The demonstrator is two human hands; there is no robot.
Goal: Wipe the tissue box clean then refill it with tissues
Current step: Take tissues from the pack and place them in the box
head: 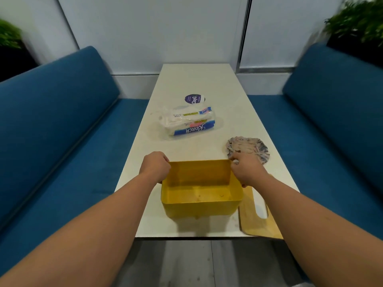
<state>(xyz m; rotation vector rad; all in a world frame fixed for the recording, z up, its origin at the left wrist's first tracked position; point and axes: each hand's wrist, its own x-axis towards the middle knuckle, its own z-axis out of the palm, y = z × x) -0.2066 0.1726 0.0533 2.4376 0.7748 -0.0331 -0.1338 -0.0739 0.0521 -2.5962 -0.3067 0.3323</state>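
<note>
"Reach" tissue pack (191,123); "ClayG" sticker (195,99)

I see even, cool indoor light, fairly bright, seemingly from overhead; no hard glare. A soft shadow sits under the yellow tissue box (199,193) toward the near table (194,79) edge. Wide-angle distortion is strong: the wall panel lines and the blue benches (62,112) bow outward at the sides. Motion blur smears the plants (358,19) in both top corners and the left bench back edge. The centre is sharper; the print on the tissue pack (189,123) reads fine. My forearms go soft at the bottom edge.
</note>
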